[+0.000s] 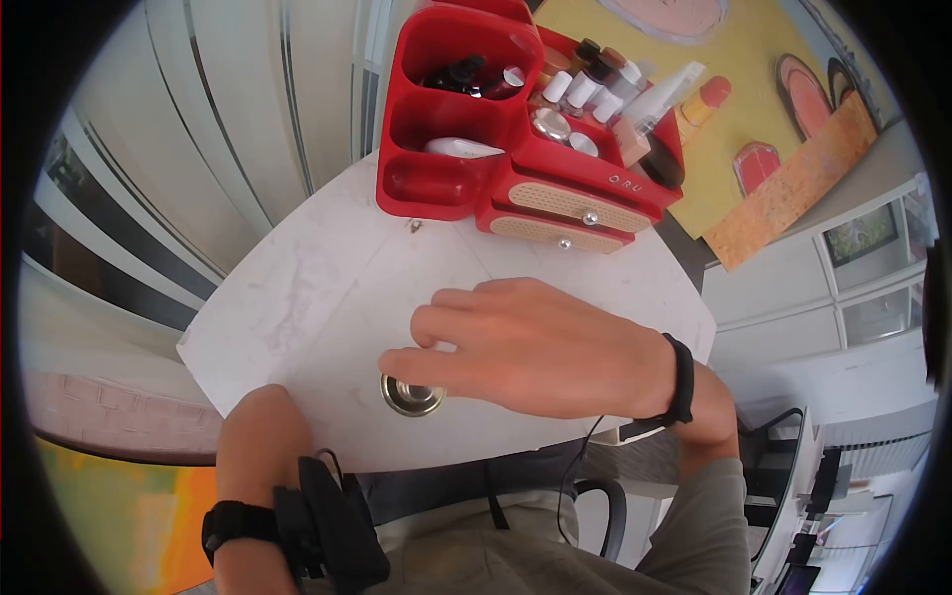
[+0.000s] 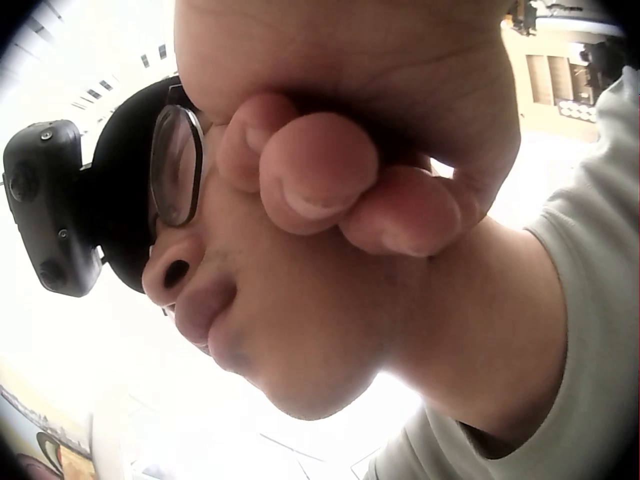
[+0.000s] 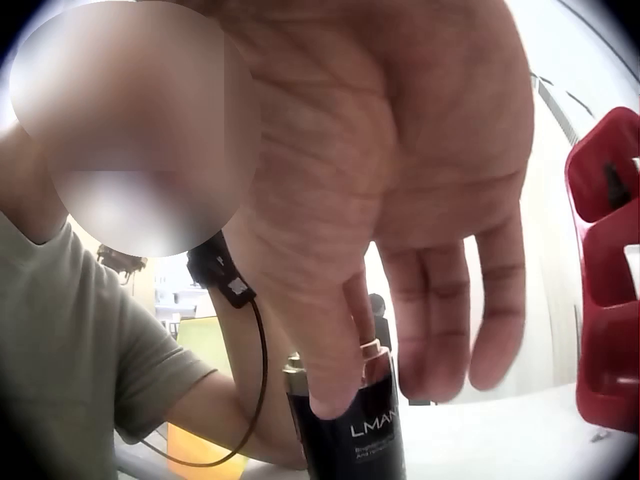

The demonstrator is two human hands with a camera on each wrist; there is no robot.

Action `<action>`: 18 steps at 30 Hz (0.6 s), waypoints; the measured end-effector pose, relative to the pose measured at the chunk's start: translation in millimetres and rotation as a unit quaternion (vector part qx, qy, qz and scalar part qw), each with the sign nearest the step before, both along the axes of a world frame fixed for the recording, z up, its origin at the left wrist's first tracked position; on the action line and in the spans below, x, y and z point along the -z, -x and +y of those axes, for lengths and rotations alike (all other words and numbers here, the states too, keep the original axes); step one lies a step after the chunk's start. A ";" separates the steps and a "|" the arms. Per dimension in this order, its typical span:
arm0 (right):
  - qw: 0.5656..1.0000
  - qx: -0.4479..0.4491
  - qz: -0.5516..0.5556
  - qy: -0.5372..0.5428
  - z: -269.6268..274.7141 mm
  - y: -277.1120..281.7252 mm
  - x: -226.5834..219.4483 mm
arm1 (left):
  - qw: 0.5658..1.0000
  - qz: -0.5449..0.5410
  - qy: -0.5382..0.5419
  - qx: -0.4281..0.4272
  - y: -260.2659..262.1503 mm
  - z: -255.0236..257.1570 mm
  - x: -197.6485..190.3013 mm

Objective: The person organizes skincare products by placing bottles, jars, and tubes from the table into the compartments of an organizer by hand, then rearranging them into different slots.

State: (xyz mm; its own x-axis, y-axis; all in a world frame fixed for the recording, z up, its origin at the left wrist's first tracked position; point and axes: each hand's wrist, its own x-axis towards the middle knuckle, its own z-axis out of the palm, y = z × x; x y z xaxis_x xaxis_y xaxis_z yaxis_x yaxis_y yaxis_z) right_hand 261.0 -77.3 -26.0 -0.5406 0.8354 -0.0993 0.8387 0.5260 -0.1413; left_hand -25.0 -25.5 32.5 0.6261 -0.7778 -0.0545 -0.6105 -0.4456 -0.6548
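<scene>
My right hand (image 1: 526,347) is over the white table, its index finger across the far rim of a black bottle (image 3: 360,445). From above, the bottle shows as a round gold-rimmed top (image 1: 412,397); its side bears white lettering. In the right wrist view, the thumb (image 3: 335,375) overlaps the bottle's near side, with the index finger behind it. The other fingers (image 3: 430,320) hang nearly straight beyond the bottle. In the left wrist view, my left hand (image 2: 350,170) has curled fingers close against the cheek and holds nothing. The head view shows its forearm but not this hand.
A red organizer (image 1: 436,203) with two small drawers stands at the table's (image 1: 297,268) back, holding cosmetic bottles and a white item. My left forearm (image 1: 263,436) is by the table's front left edge. A black cable (image 1: 567,471) hangs from my right wrist.
</scene>
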 end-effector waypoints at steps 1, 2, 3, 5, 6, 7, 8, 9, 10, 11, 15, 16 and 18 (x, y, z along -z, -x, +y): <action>1.000 0.000 0.000 0.000 0.2 0.5 -1.4 | 1.000 0.000 -0.003 0.003 -0.3 0.6 0.1; 1.000 -0.002 0.013 0.008 1.0 1.3 -3.9 | 1.000 -0.001 -0.006 0.006 -0.6 1.1 0.2; 1.000 -0.004 0.026 0.017 2.1 1.7 -5.5 | 1.000 -0.002 -0.009 0.008 -1.0 1.4 0.2; 0.998 -0.006 0.070 0.008 1.2 4.0 -2.1 | 1.000 -0.003 -0.014 0.013 -3.0 3.5 -0.3; 0.993 -0.006 0.114 -0.001 0.8 4.5 0.3 | 1.000 -0.004 -0.017 0.016 -4.3 4.4 -0.7; 0.994 -0.005 0.114 -0.001 2.1 3.7 3.3 | 1.000 -0.004 -0.020 0.020 -4.3 5.4 -0.5; 0.991 -0.012 0.132 0.018 4.2 2.5 6.9 | 0.999 -0.004 -0.023 0.025 -4.3 6.5 -0.1; 0.988 -0.020 0.150 0.036 5.6 2.0 9.6 | 0.999 -0.004 -0.027 0.028 -3.9 7.5 0.3; 0.988 -0.020 0.150 0.035 6.1 2.0 11.2 | 0.999 -0.004 -0.030 0.031 7.0 6.7 5.3; 0.987 -0.009 0.158 0.043 6.9 2.3 12.6 | 0.999 -0.004 -0.034 0.034 18.4 5.3 10.0; 0.989 0.012 0.144 0.028 10.0 -1.6 1.3 | 0.998 -0.003 -0.049 0.042 14.2 10.7 8.8; 0.989 0.010 0.143 0.027 10.0 -6.2 -6.4 | 0.998 -0.004 -0.054 0.044 10.8 12.3 6.3; 0.974 0.080 0.192 -0.085 12.4 -18.5 -23.8 | 0.997 -0.004 -0.059 0.047 27.5 8.6 10.0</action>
State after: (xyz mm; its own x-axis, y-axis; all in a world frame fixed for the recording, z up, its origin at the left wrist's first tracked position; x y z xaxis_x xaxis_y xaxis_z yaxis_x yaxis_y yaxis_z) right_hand 279.5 -64.8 -2.2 -0.3725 0.8984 0.2326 0.8142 0.4366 -0.3827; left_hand -52.5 -16.9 22.5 0.5521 -0.8214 -0.1433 -0.6397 -0.3071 -0.7047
